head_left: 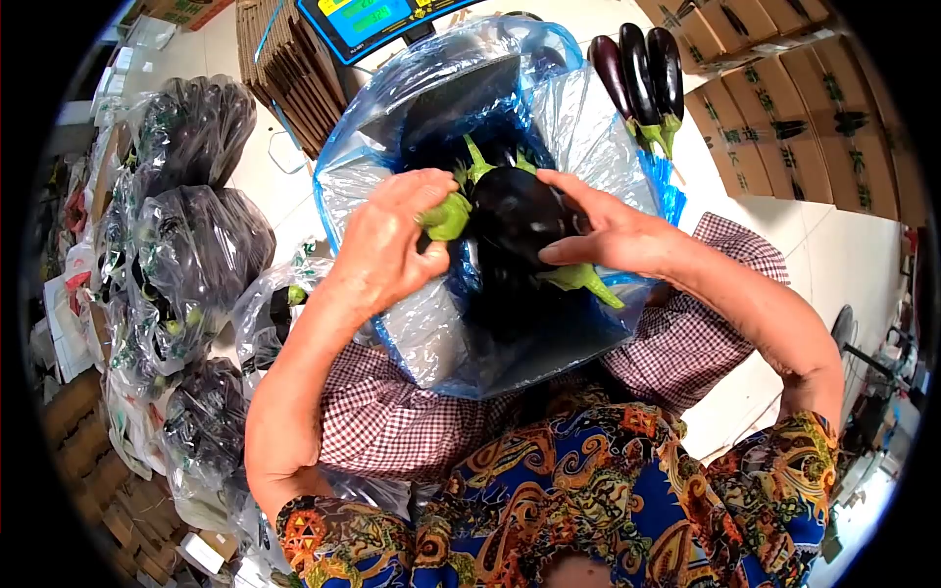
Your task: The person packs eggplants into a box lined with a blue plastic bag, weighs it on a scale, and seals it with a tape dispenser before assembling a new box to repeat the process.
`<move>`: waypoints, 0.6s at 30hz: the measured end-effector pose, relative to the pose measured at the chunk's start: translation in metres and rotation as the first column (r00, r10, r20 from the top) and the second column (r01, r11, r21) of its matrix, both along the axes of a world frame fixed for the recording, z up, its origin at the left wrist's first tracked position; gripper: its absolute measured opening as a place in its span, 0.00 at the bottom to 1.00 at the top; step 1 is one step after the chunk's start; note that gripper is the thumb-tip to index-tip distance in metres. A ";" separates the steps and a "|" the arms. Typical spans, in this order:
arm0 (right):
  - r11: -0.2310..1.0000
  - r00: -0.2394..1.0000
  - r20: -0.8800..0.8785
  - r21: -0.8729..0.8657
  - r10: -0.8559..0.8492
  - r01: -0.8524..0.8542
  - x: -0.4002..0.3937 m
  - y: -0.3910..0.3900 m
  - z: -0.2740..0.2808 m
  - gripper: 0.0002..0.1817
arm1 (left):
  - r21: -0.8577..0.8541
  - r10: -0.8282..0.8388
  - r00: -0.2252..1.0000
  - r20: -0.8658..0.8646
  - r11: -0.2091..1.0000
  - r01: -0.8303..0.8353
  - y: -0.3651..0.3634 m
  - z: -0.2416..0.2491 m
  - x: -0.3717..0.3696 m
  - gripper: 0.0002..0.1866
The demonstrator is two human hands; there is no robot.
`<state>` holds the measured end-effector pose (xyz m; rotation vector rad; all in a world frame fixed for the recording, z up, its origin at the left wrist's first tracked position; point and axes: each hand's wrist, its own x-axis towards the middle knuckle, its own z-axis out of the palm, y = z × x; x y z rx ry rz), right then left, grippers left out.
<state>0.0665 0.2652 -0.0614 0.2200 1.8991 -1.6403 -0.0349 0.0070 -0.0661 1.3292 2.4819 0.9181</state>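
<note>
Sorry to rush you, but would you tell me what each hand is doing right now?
Left hand: closed around the green stem end of an eggplant over the blue bag.
Right hand: gripping the same eggplant from the other side.

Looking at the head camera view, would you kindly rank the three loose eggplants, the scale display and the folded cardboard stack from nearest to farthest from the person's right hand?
From the right hand:
1. Three loose eggplants, just above it, by the blue bag's far edge.
2. Scale display, up and to the left, at the top edge.
3. Folded cardboard stack, farther left, beyond the scale.
</note>
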 end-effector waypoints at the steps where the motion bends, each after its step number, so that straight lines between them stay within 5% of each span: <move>1: 0.999 0.999 -0.029 0.041 0.031 -0.030 -0.002 -0.003 -0.011 0.50 | -0.055 -0.040 0.998 -0.038 0.998 0.038 0.003 0.007 0.006 0.27; 3: 0.992 0.995 -0.086 0.122 0.048 -0.037 -0.004 -0.011 -0.034 0.51 | -0.098 -0.173 0.979 -0.109 0.982 0.162 0.011 0.027 0.017 0.28; 6: 0.914 0.975 -0.087 0.374 0.204 -0.158 -0.010 -0.023 -0.034 0.52 | -0.085 -0.124 0.989 -0.081 0.989 0.117 0.019 0.070 0.034 0.25; 11: 0.938 0.973 -0.218 0.347 0.080 0.001 0.013 -0.017 -0.038 0.49 | 0.001 0.001 0.994 -0.111 1.000 -0.001 0.003 0.086 0.030 0.26; 18: 0.914 0.946 -0.322 0.393 0.033 0.101 0.038 -0.011 -0.012 0.47 | -0.355 -0.277 0.907 -0.317 0.922 0.158 0.011 0.036 0.065 0.26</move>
